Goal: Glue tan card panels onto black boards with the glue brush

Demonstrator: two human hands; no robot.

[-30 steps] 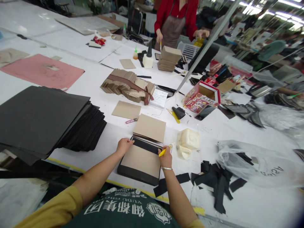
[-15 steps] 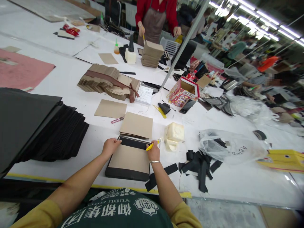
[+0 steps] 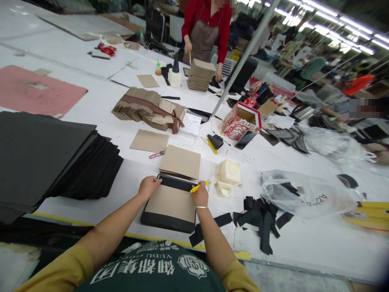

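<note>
A tan cardboard panel (image 3: pixel 171 202) lies on a black sheet (image 3: pixel 164 222) near the table's front edge. My left hand (image 3: pixel 148 186) is closed, its fingers pressed down on the panel's far left corner. My right hand (image 3: pixel 200 196) grips a yellow tool (image 3: pixel 198 187) at the panel's far right corner. Just beyond the panel sits a small stack of tan boards (image 3: pixel 180 162).
Stacked black sheets (image 3: pixel 45 158) fill the left. A cream glue tub (image 3: pixel 227 175), black offcuts (image 3: pixel 259 215) and a clear plastic bag (image 3: pixel 304 194) lie to the right. A bundle of tan cards (image 3: pixel 146 107) and a red box (image 3: pixel 241 121) sit farther back. A person in red (image 3: pixel 206 24) works opposite.
The camera view swung left, then back right. My hands stay at the panel's far corners, and the yellow tool has barely shifted.
</note>
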